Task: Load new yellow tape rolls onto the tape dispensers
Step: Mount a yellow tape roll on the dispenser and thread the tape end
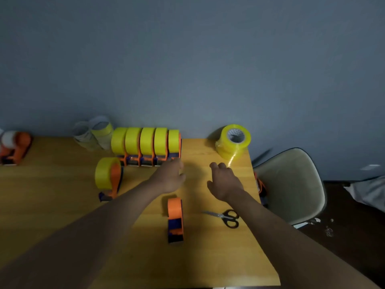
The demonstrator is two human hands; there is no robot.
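The wooden surface (62,205) runs along a blue-grey wall, with a pale chair (291,184) off its right edge. At the back stands a row of five loaded dispensers (145,144), their yellow rolls upright and packed side by side. Left of them sit some used tape cores (93,134), blurred. A wrapped stack of new yellow rolls (233,142) rests at the far right corner. A sixth loaded dispenser (108,176) stands alone in front of the row's left end. An empty orange dispenser (175,220) lies near the front, between the two forearms. Another orange dispenser (14,147) sits far left.

The left hand (168,178) reaches to the right end of the row; its grip seems relaxed, though blur hides the fingertips. The right hand (225,180) hovers just short of the stack, grip released, fingers loosely spread. Black-handled scissors (227,217) lie under the right forearm.
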